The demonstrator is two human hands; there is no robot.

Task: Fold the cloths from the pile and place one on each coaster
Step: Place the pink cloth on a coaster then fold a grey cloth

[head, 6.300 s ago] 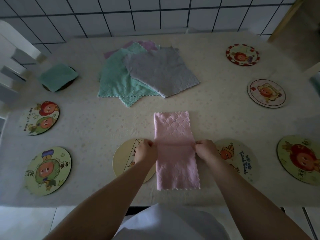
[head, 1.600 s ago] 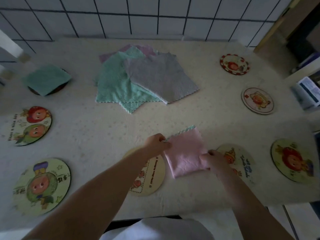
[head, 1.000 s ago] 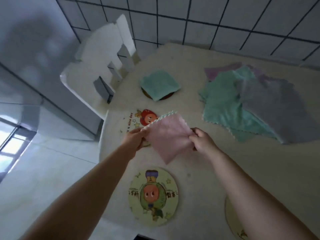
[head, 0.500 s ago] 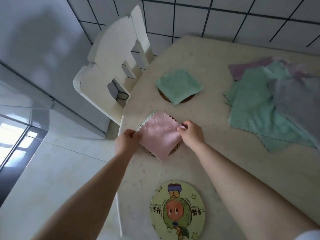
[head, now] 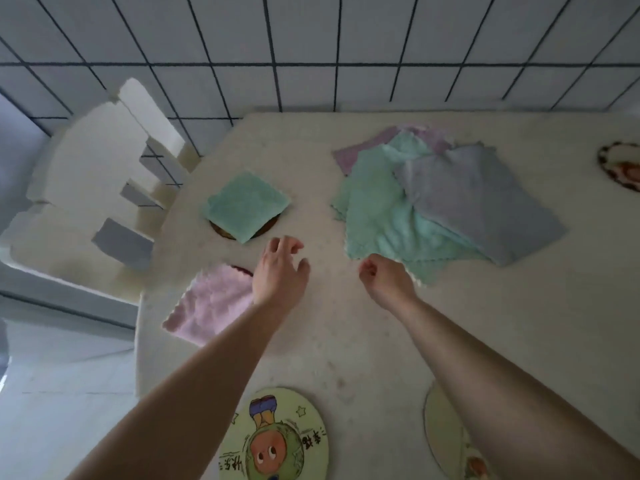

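Two folded cloths are placed: the green folded cloth sits on a dark coaster at far left, and the pink folded cloth lies near the tabletop's left edge, a sliver of coaster showing at its far corner. The left hand hovers just right of the pink cloth, its grip spread and holding nothing. The right hand hangs just near the pile, fingers loosely curled, empty.

Judgement: placement of the pink cloth is finished; the step in hand is fetching the next cloth. The grey cloth lies topmost, over green and purple ones. The next move calls for lifting that one alone, without dragging those beneath. Uncovered coasters show at near centre, near right and far right.
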